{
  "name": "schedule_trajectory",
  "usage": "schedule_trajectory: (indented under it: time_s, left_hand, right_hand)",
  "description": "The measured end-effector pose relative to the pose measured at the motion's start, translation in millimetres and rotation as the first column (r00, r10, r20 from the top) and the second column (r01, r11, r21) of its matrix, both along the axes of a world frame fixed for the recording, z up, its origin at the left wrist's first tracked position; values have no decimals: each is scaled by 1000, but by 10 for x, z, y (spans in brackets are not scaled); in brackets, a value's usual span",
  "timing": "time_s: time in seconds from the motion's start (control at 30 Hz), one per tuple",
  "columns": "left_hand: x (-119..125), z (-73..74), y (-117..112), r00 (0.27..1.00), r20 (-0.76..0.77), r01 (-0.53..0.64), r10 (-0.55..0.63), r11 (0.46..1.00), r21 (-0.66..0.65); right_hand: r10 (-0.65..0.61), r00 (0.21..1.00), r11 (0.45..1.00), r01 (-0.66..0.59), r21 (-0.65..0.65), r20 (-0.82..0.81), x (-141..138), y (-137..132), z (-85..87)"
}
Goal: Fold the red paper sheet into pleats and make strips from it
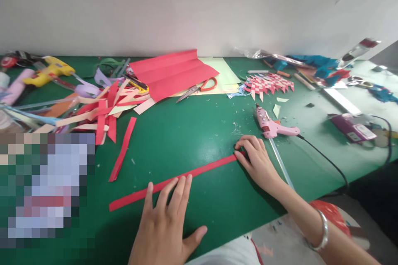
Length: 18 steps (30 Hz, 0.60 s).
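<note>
A long red paper strip (205, 169) lies slantwise on the green table. My left hand (169, 211) rests flat with its fingers apart, the fingertips touching the strip's near edge. At the strip's right end my right hand (253, 155) is closed, thumb and fingers pinching the paper; that end is partly hidden by the fingers. A small dark thing shows by the right fingertips, too small to name. Just beyond the right hand lies a pink glue gun (273, 127) with a clear glue stick (281, 163) in its back. A shorter red strip (123, 149) lies to the left.
Scissors (199, 90) lie by a large red paper sheet (174, 72). A heap of paper strips (102, 109) and a yellow glue gun (49, 71) fill the left. A woven red-and-white paper piece (270, 85) lies behind the pink gun; a purple box (353, 127) sits right.
</note>
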State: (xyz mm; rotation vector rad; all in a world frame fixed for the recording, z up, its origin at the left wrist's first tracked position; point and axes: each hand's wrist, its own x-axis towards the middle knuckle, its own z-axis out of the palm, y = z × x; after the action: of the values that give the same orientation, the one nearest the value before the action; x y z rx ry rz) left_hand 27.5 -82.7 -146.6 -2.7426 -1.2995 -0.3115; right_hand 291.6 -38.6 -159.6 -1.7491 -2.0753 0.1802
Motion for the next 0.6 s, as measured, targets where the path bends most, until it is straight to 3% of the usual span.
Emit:
schedule_trajectory:
  time_s: [0.3, 0.47, 0.53, 0.6]
  left_hand:
    - [1, 19, -23, 999, -13, -35, 35, 999, -38]
    - [-3, 17, -45, 999, -7, -42, 42, 999, -17]
    - [-8, 10, -51, 999, 5, -36, 36, 999, 10]
    - [-10, 2, -53, 999, 13, -33, 32, 999, 32]
  right_hand:
    - [-4, 1000, 999, 4, 38, 11, 77, -18, -49]
    - [-134, 982, 976, 108, 188, 129, -90, -93, 2]
    - [-26, 979, 984, -11, 178, 203, -259, -185, 77]
    - [226, 940, 968, -245, 46, 257, -454, -300, 161]
